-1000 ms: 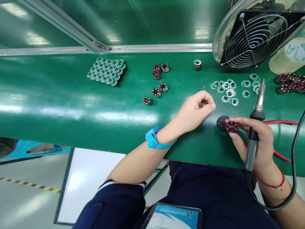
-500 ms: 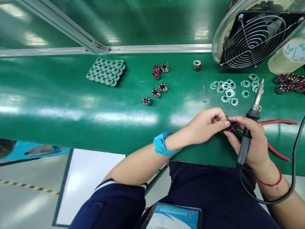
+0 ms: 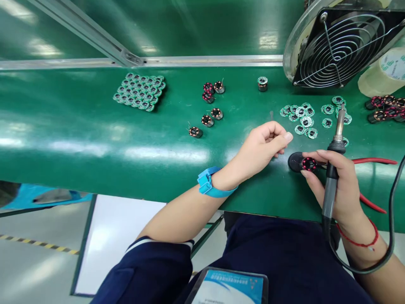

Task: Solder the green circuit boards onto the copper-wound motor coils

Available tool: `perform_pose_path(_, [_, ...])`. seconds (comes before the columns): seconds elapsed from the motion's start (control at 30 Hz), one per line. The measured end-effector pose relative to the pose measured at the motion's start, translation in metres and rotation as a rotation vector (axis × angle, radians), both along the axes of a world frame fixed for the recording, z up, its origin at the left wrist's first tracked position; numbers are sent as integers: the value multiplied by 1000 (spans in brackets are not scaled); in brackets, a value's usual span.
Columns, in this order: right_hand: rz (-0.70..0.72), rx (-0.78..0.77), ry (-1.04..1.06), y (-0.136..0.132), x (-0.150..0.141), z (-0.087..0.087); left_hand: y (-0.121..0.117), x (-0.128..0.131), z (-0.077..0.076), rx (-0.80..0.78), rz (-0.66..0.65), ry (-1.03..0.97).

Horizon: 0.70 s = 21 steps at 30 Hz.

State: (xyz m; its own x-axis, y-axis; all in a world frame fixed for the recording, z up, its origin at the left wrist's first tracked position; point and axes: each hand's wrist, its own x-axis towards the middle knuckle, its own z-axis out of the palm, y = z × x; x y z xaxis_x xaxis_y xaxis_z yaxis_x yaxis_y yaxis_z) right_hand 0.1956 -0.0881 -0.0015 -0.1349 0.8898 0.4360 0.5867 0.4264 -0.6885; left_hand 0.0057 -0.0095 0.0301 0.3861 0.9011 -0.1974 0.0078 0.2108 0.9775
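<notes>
My right hand [image 3: 335,181] is shut around the grey handle of a soldering iron [image 3: 330,185], its metal tip pointing up and away. Its thumb and fingertips also pinch a black-and-red wound coil ring [image 3: 309,164] against a round black pad [image 3: 295,162] on the green belt. My left hand [image 3: 262,145] hangs just left of the pad, fingers loosely curled and slightly apart, with nothing in them. Nearest to it, beyond the fingertips, lies a loose pile of small round green circuit boards [image 3: 299,116].
A caged black fan [image 3: 338,48] and a tape roll [image 3: 381,71] stand at the far right, beside a heap of coils [image 3: 386,109]. Several assembled coil units [image 3: 210,105] and a packed block of boards [image 3: 137,93] sit farther left. Red-handled cutters [image 3: 373,160] lie on the right.
My left hand has drawn back up and left, away from the coil it was touching. My right hand now holds the coil down on the black pad, no longer lifted between both hands.
</notes>
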Motion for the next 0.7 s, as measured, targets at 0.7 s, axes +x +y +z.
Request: perform_pose_path(0.7, [-135,-83,-36,5,14,-5,44,23,-20,467,-241,564])
